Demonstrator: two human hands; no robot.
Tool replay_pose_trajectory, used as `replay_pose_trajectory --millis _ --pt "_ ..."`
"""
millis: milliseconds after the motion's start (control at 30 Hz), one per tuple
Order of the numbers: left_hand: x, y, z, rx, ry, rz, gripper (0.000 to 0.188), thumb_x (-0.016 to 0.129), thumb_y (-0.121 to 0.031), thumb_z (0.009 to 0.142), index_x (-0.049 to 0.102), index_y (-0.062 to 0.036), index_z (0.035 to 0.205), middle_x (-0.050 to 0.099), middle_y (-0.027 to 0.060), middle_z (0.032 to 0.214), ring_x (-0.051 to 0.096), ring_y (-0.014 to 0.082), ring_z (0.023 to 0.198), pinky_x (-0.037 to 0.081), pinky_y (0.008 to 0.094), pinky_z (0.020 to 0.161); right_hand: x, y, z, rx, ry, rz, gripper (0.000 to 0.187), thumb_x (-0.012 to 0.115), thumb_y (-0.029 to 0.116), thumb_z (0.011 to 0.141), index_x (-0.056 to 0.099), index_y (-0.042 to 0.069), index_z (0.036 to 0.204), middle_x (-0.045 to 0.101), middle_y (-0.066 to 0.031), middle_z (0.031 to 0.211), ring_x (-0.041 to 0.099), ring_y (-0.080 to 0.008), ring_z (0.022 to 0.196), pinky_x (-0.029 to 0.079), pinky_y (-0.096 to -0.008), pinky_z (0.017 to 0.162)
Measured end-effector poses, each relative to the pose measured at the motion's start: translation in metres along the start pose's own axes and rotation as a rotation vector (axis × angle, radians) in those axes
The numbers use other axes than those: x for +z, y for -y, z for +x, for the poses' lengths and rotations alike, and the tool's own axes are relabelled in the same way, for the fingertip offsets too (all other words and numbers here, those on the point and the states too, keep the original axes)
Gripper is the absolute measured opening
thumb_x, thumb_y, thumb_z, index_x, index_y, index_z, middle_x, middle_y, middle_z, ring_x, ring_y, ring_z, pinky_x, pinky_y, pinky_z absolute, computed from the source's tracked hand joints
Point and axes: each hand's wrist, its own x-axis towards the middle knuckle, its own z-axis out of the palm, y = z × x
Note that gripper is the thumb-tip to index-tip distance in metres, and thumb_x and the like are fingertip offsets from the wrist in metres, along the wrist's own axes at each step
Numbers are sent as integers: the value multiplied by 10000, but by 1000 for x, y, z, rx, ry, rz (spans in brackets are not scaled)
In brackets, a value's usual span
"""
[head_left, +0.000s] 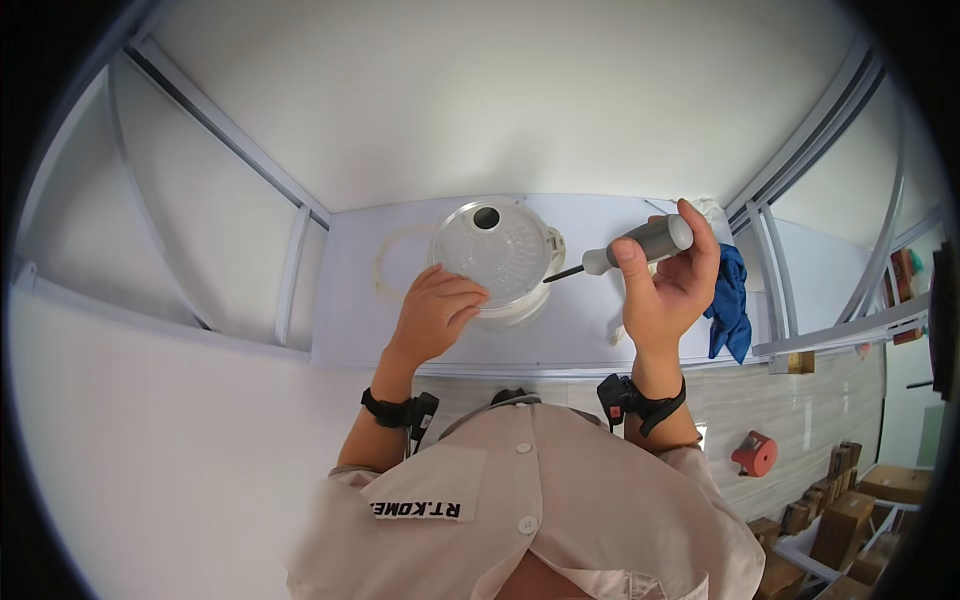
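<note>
A round white appliance with a silver metal disc (pixel 510 262) on top stands on the table. The disc has a dark round hole near its far edge and a light fitting at its right rim. My left hand (pixel 435 312) lies with outstretched fingers on the disc's near-left edge; the thumb is partly hidden. In my right hand (pixel 672 290) is a screwdriver (pixel 650 243) with a grey handle, held between thumb and fingers. Its dark shaft points left, and the tip appears close to the appliance's right rim. Whether the tip touches it, I cannot tell.
The pale table (pixel 380 335) sits against a white wall between metal frames. A pale ring-shaped part (pixel 381 262) lies left of the appliance. At the right is a crumpled blue cloth (pixel 731 303). A red stool (pixel 757 454) and several cardboard boxes (pixel 843 528) stand at lower right.
</note>
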Motion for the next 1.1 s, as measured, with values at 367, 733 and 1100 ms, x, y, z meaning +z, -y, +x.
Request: replay_pose_trajectory --millis 367,733,1100 --pt "7 -11 2 -21 -78 0 165 838 -158 863 794 -103 1012 769 11 1093 703 260 1120 444 561 1211 15 -8 -1 25 79 46 708 954 65 848 591 -10 1451 622 -69 1175 639 -176 1059 551 -328 919" --pt "48 -25 27 -72 -165 -34 219 921 -193 762 792 -104 915 758 -12 1021 682 244 1040 528 437 998 20 -14 0 -28 147 15 698 952 61 849 593 -12 1444 611 -70 1135 615 -157 977 536 -304 840" --pt "37 -14 23 61 -111 -127 184 933 -157 752 783 -126 855 784 -35 969 727 207 995 497 474 1084 15 -18 1 -85 223 -8 689 968 94 822 622 -16 1408 644 -101 1142 641 -203 969 545 -343 846"
